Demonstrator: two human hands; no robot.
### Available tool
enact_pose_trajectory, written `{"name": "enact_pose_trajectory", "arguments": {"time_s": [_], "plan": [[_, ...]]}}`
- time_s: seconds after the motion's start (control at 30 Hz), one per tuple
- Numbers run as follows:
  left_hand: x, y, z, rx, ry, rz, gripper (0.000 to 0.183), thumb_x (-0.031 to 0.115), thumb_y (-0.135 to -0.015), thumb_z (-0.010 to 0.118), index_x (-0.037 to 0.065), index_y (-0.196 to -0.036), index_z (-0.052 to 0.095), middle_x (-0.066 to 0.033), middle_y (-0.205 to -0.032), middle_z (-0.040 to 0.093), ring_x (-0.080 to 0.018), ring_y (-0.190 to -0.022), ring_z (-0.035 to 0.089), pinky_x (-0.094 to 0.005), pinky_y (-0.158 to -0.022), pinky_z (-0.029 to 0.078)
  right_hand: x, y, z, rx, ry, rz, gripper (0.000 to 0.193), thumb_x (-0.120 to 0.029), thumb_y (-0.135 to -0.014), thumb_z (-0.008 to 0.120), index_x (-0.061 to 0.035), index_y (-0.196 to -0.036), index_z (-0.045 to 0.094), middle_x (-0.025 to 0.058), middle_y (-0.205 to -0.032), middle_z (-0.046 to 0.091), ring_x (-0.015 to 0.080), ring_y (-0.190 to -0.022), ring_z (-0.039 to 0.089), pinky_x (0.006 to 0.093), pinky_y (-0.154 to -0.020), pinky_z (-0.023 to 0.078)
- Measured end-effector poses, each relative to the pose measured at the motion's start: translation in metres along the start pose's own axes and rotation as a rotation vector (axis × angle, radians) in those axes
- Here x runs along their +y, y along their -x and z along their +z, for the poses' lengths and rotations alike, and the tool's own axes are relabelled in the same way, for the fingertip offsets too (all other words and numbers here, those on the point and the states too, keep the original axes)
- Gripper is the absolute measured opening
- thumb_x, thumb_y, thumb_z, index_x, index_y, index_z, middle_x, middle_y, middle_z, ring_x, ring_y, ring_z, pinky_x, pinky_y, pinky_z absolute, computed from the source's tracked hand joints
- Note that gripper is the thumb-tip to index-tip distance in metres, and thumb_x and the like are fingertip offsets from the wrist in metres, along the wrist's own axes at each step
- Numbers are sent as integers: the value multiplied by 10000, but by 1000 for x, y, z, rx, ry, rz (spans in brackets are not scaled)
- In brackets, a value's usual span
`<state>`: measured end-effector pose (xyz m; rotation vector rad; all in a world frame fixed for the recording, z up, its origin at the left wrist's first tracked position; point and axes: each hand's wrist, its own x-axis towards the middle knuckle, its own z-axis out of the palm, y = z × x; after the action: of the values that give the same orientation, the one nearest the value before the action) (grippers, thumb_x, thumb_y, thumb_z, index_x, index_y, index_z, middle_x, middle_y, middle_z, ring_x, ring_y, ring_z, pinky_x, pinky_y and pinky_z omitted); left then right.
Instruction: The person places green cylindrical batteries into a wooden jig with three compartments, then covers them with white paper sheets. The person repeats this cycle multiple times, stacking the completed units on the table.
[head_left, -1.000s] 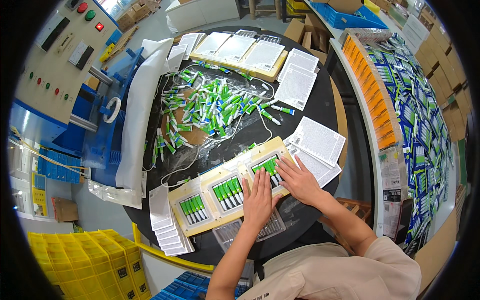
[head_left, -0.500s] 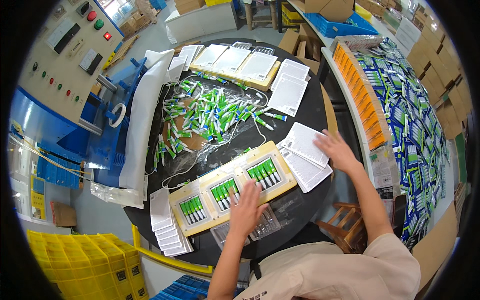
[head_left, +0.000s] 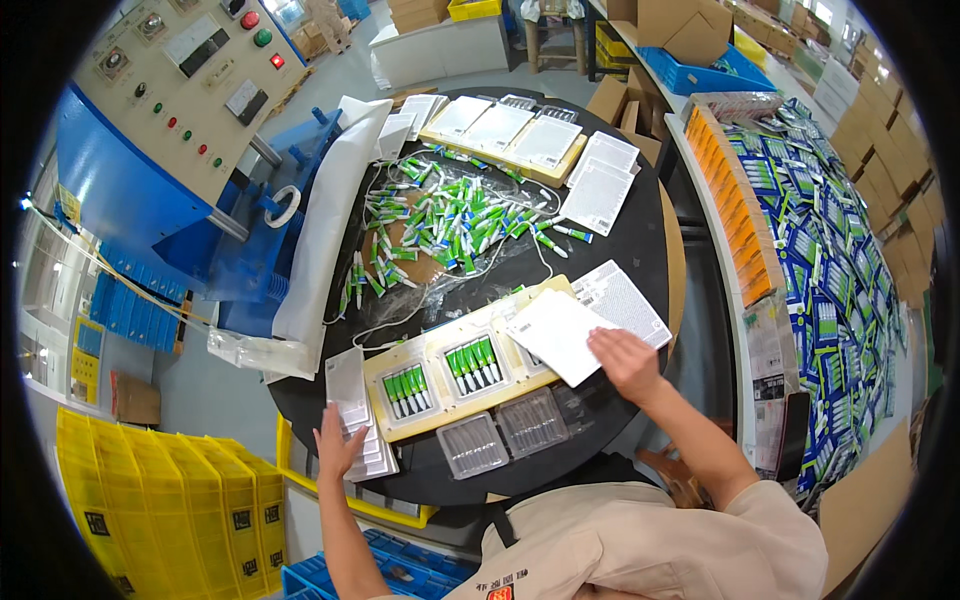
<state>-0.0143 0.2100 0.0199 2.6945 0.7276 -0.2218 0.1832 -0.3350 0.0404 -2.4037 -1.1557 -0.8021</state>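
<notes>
My right hand (head_left: pixel 626 364) grips a white card (head_left: pixel 562 334) by its right edge. Tilted, the card covers most of the right-hand cavity of a cream-coloured mould (head_left: pixel 400 425). The middle and left cavities show plastic blisters with rows of small green-and-white tubes (head_left: pixel 472 365). At the mould's left end, my left hand (head_left: pixel 338 447) rests with fingers apart at the edge of a fanned stack of white cards (head_left: pixel 347 385). Another pile of printed cards (head_left: pixel 622 302) lies by my right hand. Empty transparent blisters (head_left: pixel 472 447) sit along the mould's near side.
Loose tubes (head_left: pixel 465 225) are heaped mid-table beside a white cord. A second mould (head_left: pixel 500 140) with cards stands at the far side. A blue machine (head_left: pixel 140 170) with a control panel borders the left. Packaged goods (head_left: pixel 815 260) fill the right-hand bench; yellow crates (head_left: pixel 165 500) stand lower left.
My right hand has brought a card leftward from the right pile onto the mould's right cavity. My left hand has moved from over the mould to the left card stack.
</notes>
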Motion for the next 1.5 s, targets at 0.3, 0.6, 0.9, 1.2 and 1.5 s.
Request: {"name": "enact_pose_trajectory", "arguments": {"time_s": [0.3,0.6,0.9,1.2,1.5], "plan": [[-9,-29,-14,0,-98,396,725,404,-830,796,4,-1362,508,-236,-1488,464,-384,-1390,440,-587,-1168,299,-39,-1,-2,-456,157,-50,381,-126,-811,629,37,-1153,672,131,-1208,687,238,-1047,660,355,-857,551],[-2,-26,-33,-116,-497,577,462,325,-1023,544,0,-1351,522,-193,-1390,589,-308,-1305,562,-530,-1183,313,-138,-53,8,-111,30,-38,383,-71,-876,585,53,-1229,664,189,-1284,677,293,-1207,654,423,-1075,489],[100,46,9,393,-273,853,470,44,-901,531,-136,-1334,514,-318,-1403,530,-437,-1352,500,-514,-1157,395,-152,-32,62,-491,68,-43,496,-95,-891,563,19,-1373,563,193,-1494,511,320,-1412,468,483,-1167,362],[112,64,73,369,-439,856,466,111,-935,510,-108,-1346,531,-296,-1385,554,-415,-1317,538,-479,-1139,416,-57,-34,21,-709,79,13,640,-54,-882,581,-95,-1505,441,201,-1582,383,340,-1485,358,503,-1210,294],[107,55,71,244,-173,757,482,192,-962,613,8,-1399,532,-186,-1469,520,-332,-1378,493,-486,-1147,390,-80,-4,32,-476,275,-5,470,-149,-906,546,31,-1338,593,238,-1393,587,336,-1263,584,458,-1022,487]]}}
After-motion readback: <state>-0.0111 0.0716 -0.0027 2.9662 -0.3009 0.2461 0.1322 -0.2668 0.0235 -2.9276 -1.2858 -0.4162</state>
